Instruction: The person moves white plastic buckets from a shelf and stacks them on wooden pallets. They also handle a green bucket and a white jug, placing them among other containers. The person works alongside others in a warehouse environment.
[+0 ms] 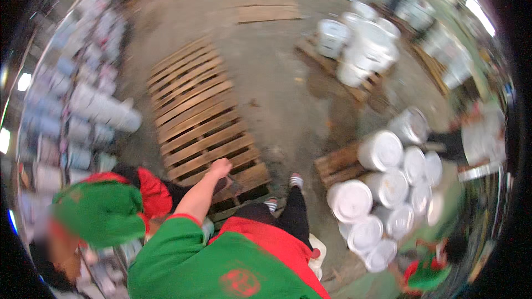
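Observation:
My left hand [221, 168] reaches out over the near end of a wooden slatted pallet [195, 99]. Its fingers look curled closed, and a blurred dark shape beside them is too unclear to name. By my right hip is a white container [317, 263], partly covered by my red and green shirt. A small reddish patch touches it, possibly part of my right hand; its fingers cannot be made out. My striped slippers [297, 179] show beside the pallet.
Another person in green and red [105, 210] bends close on my left, before stacked containers [100, 105]. White lidded buckets [382, 149] crowd the right, near another pallet [341, 163]. More white buckets [368, 44] stand farther off. Other people [482, 138] are at the right.

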Demonstrator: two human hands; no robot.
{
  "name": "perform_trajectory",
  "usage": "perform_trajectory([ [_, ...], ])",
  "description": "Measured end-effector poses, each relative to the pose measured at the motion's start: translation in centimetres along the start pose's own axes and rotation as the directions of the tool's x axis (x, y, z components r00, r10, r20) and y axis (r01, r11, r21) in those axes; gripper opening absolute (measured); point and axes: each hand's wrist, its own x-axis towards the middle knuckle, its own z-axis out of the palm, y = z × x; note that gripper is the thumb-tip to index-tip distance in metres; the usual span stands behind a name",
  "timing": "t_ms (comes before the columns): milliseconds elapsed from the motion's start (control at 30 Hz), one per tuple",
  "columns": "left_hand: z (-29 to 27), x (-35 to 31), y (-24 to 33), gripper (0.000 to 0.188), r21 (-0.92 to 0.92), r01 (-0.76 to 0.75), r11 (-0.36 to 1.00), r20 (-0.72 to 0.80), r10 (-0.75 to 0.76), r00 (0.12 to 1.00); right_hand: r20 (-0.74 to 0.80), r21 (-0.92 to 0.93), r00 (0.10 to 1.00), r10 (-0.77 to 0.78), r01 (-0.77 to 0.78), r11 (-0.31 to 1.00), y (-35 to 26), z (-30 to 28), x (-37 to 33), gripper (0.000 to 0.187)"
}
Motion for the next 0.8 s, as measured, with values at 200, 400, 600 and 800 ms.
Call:
perform_trajectory([
  [200,1.4,2.2,-3.0,0.043,-0.166,0.283,0.945,-0.083,-0.299,0.951,0.005,-0.164,0.991,-0.136,0.135,0.977,-24.7,-4.8,12.2,0.026],
  [400,3.2,4.5,0.1,0.038,-0.213,0.38,0.9,0.002,-0.388,0.922,0.048,-0.19,0.968,-0.247,0.251,0.949,-43.1,-8.6,20.3,0.026],
  [600,1.9,6.1,3.0,0.035,-0.456,0.351,0.818,-0.149,-0.459,0.876,0.202,-0.37,0.939,-0.278,0.337,0.866,-61.5,-6.0,24.2,0.026],
  [800,2.3,8.0,1.9,0.034,-0.723,0.435,0.537,-0.045,-0.665,0.745,0.386,-0.586,0.89,-0.241,0.439,0.681,-78.4,2.1,28.4,0.026],
])
